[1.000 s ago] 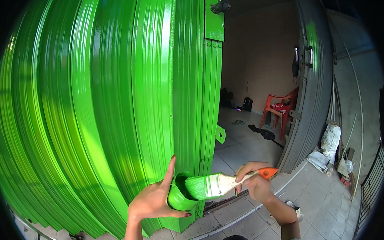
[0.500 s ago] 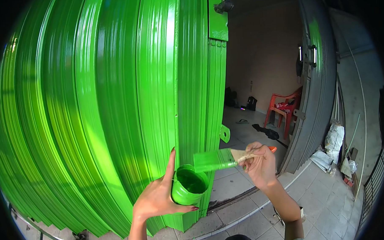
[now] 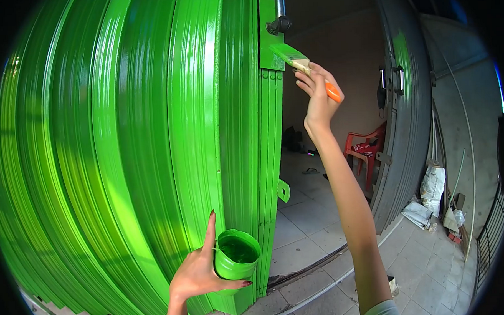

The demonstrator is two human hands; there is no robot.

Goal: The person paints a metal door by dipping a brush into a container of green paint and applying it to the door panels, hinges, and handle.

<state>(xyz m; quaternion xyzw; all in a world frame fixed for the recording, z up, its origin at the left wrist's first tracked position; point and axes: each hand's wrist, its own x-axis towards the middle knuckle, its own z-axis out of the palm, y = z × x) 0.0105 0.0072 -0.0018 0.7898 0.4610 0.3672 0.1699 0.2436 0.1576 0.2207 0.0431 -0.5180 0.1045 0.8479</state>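
My left hand (image 3: 195, 275) grips a green-coated paint container (image 3: 237, 269) low in front of me. The index finger points up beside it and the thumb lies across its front. Dark green paint shows inside the container. Raised high, my right hand (image 3: 323, 96) holds a paintbrush (image 3: 300, 63) with an orange handle end. Green-coated bristles meet or come very near the edge of the green plate (image 3: 270, 58) below the door handle (image 3: 280, 12); exact contact is hard to make out. The folding metal door (image 3: 151, 139) is glossy green.
Right of the green door is an open doorway with a red plastic chair (image 3: 365, 148) inside. A grey folding panel (image 3: 410, 152) with a green patch stands beyond it. White sacks (image 3: 432, 190) lean by the right wall. A floor track (image 3: 317, 266) crosses the threshold.
My right hand has lifted the paintbrush from beside the container up to the plate under the handle. My left hand and the container sit slightly lower and further left in view.
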